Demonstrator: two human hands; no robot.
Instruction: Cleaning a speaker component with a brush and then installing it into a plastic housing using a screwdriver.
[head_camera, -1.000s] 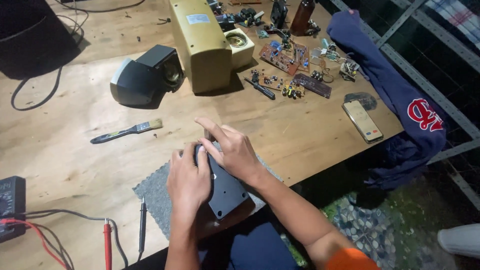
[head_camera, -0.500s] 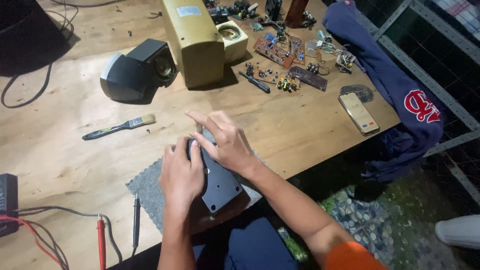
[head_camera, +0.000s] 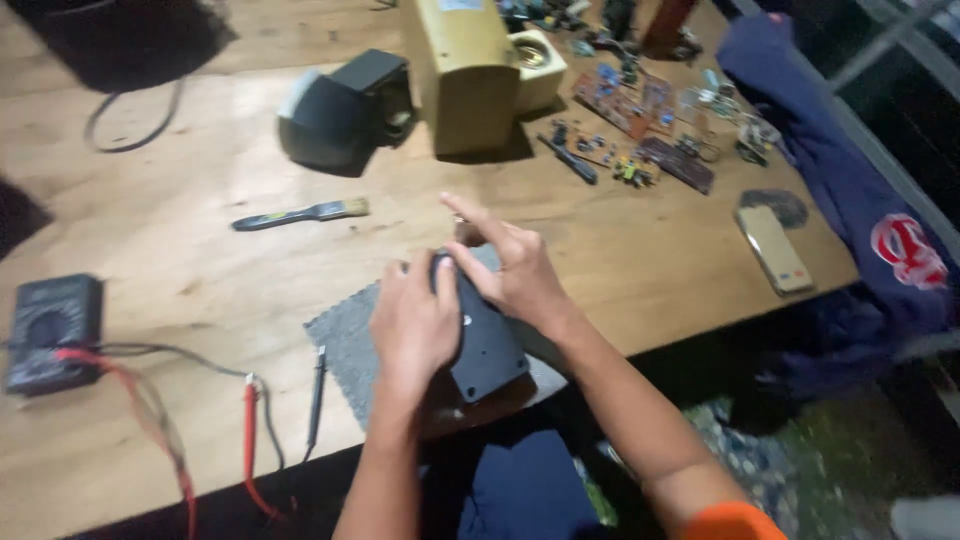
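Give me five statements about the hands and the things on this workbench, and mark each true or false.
1. Both hands, the left hand and the right hand, are on the dark flat panel. True.
2. The panel lies over a grey cloth mat at the near edge of the wooden table. True.
3. The small paintbrush is held in the right hand. False: it lies loose on the table, beyond the hands.
4. The multimeter sits at the far right by the blue garment. False: it is at the left edge, with red and black leads.
5. The tall yellowish box stands beside a dark grey housing. True.
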